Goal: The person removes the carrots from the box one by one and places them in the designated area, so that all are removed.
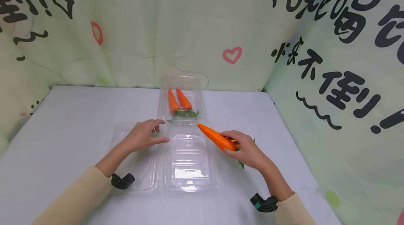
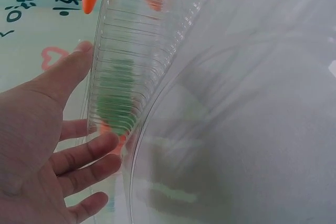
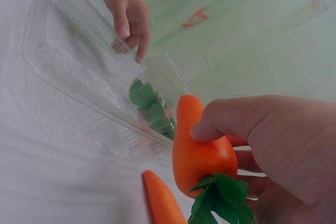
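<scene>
My right hand point(image 1: 246, 149) grips an orange carrot point(image 1: 212, 136) by its thick end, with the pointed tip towards the middle clear plastic container point(image 1: 190, 185). Green leaves point(image 3: 224, 195) hang from that end in the right wrist view. A second carrot point(image 3: 164, 201) lies on the table below the held one. My left hand point(image 1: 143, 135), thumb and fingers spread and holding nothing, is at the left edge of the middle container. Through its ribbed clear wall point(image 2: 126, 35), green leaves and orange show in the left wrist view. Two carrots point(image 1: 183, 99) lie in the far clear container point(image 1: 164, 84).
Another clear plastic container point(image 1: 149, 185) stands to the left of the middle one, partly behind my left forearm. The white table point(image 1: 63, 141) ends at a pale green printed curtain point(image 1: 189, 25) at the back, with more curtain along both sides.
</scene>
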`<control>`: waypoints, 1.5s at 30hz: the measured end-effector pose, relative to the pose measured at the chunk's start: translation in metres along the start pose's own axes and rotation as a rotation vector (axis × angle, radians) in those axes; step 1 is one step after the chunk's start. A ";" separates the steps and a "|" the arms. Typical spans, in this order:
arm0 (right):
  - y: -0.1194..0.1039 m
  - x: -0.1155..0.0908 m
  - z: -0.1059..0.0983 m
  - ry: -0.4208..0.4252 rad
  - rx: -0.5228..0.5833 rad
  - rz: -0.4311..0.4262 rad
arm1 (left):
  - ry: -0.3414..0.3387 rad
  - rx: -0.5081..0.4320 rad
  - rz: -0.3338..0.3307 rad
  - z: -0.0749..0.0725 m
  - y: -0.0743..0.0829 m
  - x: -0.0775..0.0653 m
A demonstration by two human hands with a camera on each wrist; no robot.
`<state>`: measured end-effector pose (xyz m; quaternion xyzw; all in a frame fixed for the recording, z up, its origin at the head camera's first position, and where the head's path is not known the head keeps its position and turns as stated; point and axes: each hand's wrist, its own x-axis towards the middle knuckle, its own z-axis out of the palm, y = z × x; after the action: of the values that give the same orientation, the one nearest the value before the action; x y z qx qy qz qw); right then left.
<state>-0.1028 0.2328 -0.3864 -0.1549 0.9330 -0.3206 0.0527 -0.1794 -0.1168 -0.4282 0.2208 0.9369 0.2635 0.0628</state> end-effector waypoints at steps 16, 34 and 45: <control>0.007 -0.007 -0.002 0.035 0.012 0.023 | 0.004 0.002 -0.025 0.001 0.000 -0.002; 0.013 -0.010 -0.001 0.047 0.004 0.030 | -0.006 0.001 -0.029 0.000 -0.001 -0.003; 0.016 -0.013 0.000 0.047 0.000 0.052 | 0.001 0.002 -0.029 0.001 0.000 -0.004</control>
<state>-0.0948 0.2488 -0.3967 -0.1230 0.9377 -0.3226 0.0392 -0.1759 -0.1180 -0.4295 0.2074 0.9403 0.2618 0.0660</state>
